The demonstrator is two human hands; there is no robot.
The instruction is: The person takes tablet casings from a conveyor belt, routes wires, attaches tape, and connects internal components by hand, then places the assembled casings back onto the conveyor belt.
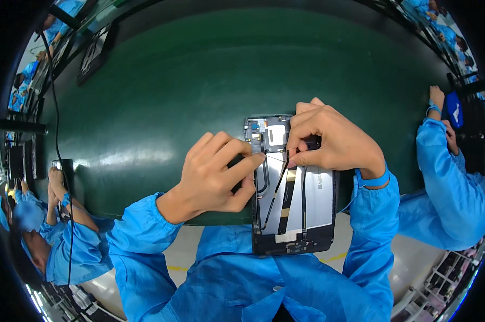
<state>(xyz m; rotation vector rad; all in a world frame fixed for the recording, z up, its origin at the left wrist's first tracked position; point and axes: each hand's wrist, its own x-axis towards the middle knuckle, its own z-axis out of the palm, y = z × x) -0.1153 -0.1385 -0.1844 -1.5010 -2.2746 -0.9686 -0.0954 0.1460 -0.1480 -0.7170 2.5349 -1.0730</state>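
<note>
An opened tablet [320, 201] lies at the near edge of the table, its lower end reaching over the edge toward me. Its inside faces up, with a silver-white panel, a black lower section and a white square at the top. A thin black flex cable [277, 188] runs slantwise up the panel, beside a wider black and gold ribbon cable [287, 201]. My right hand [334, 137] pinches the upper end of the thin flex cable. My left hand [215, 174] is closed at the tablet's left side, fingertips together over it; what they hold is too small to tell.
The green tabletop [199, 80] stretches away in front of me. A dark flat frame [96, 52] lies at the far left. Co-workers in blue sit at left and right, one person's hand [437, 96] resting on the table near a blue object [454, 110]. A black cable [55, 107] hangs at left.
</note>
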